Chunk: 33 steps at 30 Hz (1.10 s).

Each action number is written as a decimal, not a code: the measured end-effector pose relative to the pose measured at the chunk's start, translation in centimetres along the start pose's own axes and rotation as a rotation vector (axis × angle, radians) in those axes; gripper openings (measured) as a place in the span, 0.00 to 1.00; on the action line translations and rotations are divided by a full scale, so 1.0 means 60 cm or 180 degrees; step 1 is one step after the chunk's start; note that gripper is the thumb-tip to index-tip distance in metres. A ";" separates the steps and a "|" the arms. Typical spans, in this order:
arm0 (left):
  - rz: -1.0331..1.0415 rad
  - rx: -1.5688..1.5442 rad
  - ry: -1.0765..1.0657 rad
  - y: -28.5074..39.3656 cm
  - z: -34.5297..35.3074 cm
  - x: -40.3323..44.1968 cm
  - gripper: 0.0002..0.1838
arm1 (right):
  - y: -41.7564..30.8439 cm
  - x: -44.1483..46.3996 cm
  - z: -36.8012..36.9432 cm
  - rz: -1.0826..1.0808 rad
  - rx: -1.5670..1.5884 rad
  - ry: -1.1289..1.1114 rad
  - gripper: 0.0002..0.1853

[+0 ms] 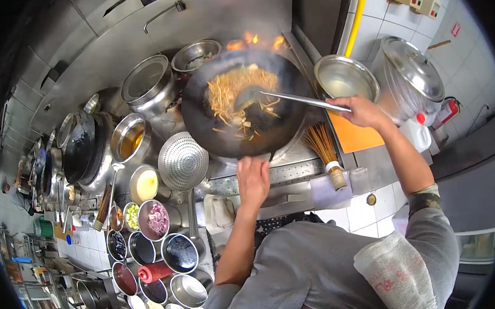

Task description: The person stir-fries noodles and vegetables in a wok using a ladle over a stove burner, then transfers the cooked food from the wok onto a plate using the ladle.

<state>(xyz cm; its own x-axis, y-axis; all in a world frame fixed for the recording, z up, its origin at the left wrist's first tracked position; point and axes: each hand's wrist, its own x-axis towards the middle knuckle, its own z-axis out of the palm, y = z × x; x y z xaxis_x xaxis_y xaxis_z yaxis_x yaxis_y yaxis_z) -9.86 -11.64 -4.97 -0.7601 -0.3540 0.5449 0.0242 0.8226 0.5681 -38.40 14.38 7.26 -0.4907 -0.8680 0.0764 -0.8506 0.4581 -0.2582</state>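
Note:
A large black wok [199,109] sits on the burner, with noodles [232,87] and pale pieces in it and flames behind its far rim. My left hand [253,179] is closed at the wok's near edge; the exact spot it grips is hidden under the fingers. In my right hand [358,112] is the end of a long metal ladle handle. The ladle [249,96] reaches leftward over the rim, its bowl down among the noodles. Beside the wok on the left lies a perforated strainer [183,161].
A bamboo brush [335,172] and folded cloth [220,211] lie along the front edge. A metal bowl [332,64] and lidded pot [412,68] stand right. Left are an oil pot [130,140], chopped onion [157,219], several seasoning tins and a red bottle [154,272].

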 end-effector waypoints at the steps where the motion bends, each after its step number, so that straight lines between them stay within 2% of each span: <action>1: 0.0017 0.0070 -0.0047 0.000 -0.001 -0.028 0.05 | -0.035 -0.013 -0.019 0.0124 -0.0028 0.0133 0.28; 4: 0.0102 -0.0214 -0.0109 0.047 -0.045 -0.076 0.07 | -0.005 -0.056 -0.047 -0.0069 0.0027 0.0128 0.29; 8: 0.0230 -0.0112 0.0389 0.089 -0.090 0.048 0.07 | -0.007 -0.055 -0.109 0.0667 0.1089 -0.0769 0.30; 12: -0.0002 -0.0074 0.0313 0.030 -0.022 0.060 0.07 | -0.017 -0.007 -0.082 0.0004 0.0240 -0.0539 0.25; 16: -0.0046 -0.0049 -0.0033 -0.007 0.010 -0.043 0.06 | -0.075 -0.021 -0.055 0.0600 -0.0656 -0.0157 0.26; 18: -0.0017 -0.0278 -0.0131 0.006 -0.008 -0.087 0.06 | -0.029 -0.057 -0.043 0.0427 -0.0198 0.0094 0.28; 20: 0.0206 -0.0161 0.0011 0.039 -0.042 -0.049 0.05 | -0.004 -0.098 -0.035 0.0106 0.0377 0.0272 0.27; 23: 0.0051 -0.0243 0.0245 0.036 -0.042 0.042 0.05 | 0.022 -0.139 0.028 0.0825 0.1660 0.0129 0.25; 26: 0.0127 -0.0226 0.0360 0.003 -0.015 0.076 0.06 | -0.069 -0.136 0.046 0.1618 0.2155 0.0082 0.28; 28: 0.0150 -0.0261 0.0351 -0.002 -0.012 0.076 0.07 | -0.099 -0.108 0.068 0.1811 0.2622 0.0052 0.30; 29: -0.0044 -0.0273 0.0049 -0.005 -0.021 0.068 0.15 | -0.111 -0.093 0.081 0.1915 0.2870 0.0038 0.31; 32: -0.0099 -0.0296 0.0374 0.031 -0.064 0.043 0.28 | -0.130 -0.039 0.097 0.1760 0.2892 0.0209 0.33; 33: -0.0408 -0.0351 0.0127 0.030 -0.078 0.022 0.34 | -0.136 -0.023 0.095 0.1782 0.2735 0.0261 0.34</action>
<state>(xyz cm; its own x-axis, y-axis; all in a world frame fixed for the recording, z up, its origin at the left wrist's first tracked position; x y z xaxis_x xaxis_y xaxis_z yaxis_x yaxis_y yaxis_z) -7.76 -12.71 -0.34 -0.7351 -0.4721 0.4866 0.0015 0.7166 0.6975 -29.73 10.73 3.78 -0.8141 -0.5416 -0.2096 -0.0891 0.4731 -0.8765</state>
